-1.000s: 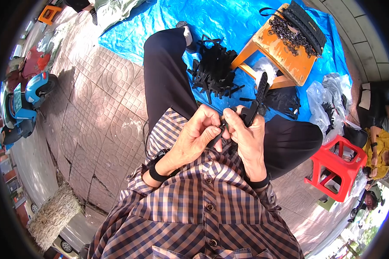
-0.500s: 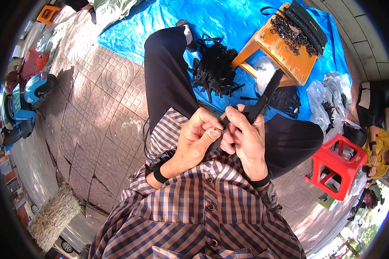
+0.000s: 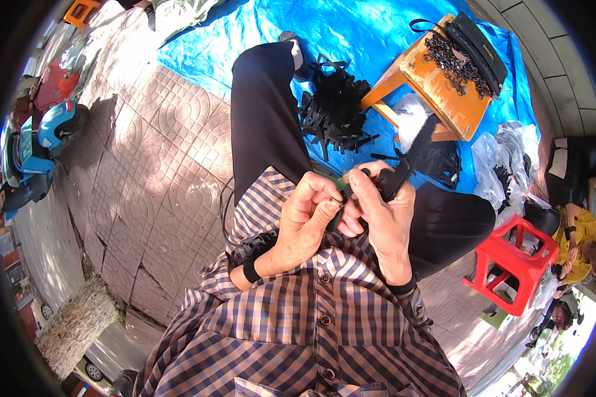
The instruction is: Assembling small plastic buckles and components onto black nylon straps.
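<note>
In front of my chest both hands are closed and close together. My left hand [image 3: 304,225] pinches a small brownish piece, too small to name, between thumb and forefinger, with black material beside it. My right hand [image 3: 387,231] grips a long black fabric strap [image 3: 422,142], whose free end sticks up past the fingers, away from me. The thumb presses on the strap, and some of it is hidden by the fingers. Beyond my hands, a heap of similar black straps [image 3: 334,109] lies on a blue tarp [image 3: 261,30].
A worn wooden stool [image 3: 469,118] carries a pile of small dark rings or buckles [image 3: 455,63] and a black pouch [image 3: 478,53]. Clear plastic bags [image 3: 487,159] lie to the right, near a red plastic stool [image 3: 493,264]. A blue scooter [image 3: 43,149] stands far left.
The view has shifted slightly, so the surroundings sit a little farther right and lower. My right hand has tilted a little, and the left keeps its pinch.
</note>
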Demonstrator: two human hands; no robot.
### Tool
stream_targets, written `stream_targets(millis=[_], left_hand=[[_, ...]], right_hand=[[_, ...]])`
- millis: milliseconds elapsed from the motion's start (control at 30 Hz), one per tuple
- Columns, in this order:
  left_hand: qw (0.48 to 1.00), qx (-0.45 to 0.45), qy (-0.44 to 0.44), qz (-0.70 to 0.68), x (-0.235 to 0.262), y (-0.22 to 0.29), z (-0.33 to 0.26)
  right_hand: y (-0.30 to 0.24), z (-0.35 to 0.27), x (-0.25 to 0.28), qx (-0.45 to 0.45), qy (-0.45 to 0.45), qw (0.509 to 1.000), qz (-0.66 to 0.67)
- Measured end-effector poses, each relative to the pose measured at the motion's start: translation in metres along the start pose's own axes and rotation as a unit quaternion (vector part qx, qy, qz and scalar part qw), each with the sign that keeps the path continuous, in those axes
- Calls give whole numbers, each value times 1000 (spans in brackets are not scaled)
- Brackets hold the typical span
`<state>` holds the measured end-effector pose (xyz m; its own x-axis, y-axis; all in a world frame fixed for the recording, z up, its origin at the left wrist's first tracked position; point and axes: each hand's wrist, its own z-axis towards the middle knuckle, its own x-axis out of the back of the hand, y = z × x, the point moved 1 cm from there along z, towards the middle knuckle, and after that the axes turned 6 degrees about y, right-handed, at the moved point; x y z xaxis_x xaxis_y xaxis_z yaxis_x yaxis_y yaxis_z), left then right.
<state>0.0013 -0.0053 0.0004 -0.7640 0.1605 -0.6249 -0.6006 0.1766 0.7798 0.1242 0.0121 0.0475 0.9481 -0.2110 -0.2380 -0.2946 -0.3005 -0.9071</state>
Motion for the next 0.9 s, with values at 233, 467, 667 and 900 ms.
stream_targets(millis=[233,467,667,900], left_hand=[[997,5,57,54,-5,0,-3],[992,26,110,57,-9,0,-6],[994,-14,63,83,-9,0,-6],[992,-61,7,110,-4,1,-8]], right_hand=[[5,1,2,38,15,998,42],[9,0,4,76,16,997,13],[3,0,7,25,-6,998,50],[15,1,20,-59,-14,992,114]])
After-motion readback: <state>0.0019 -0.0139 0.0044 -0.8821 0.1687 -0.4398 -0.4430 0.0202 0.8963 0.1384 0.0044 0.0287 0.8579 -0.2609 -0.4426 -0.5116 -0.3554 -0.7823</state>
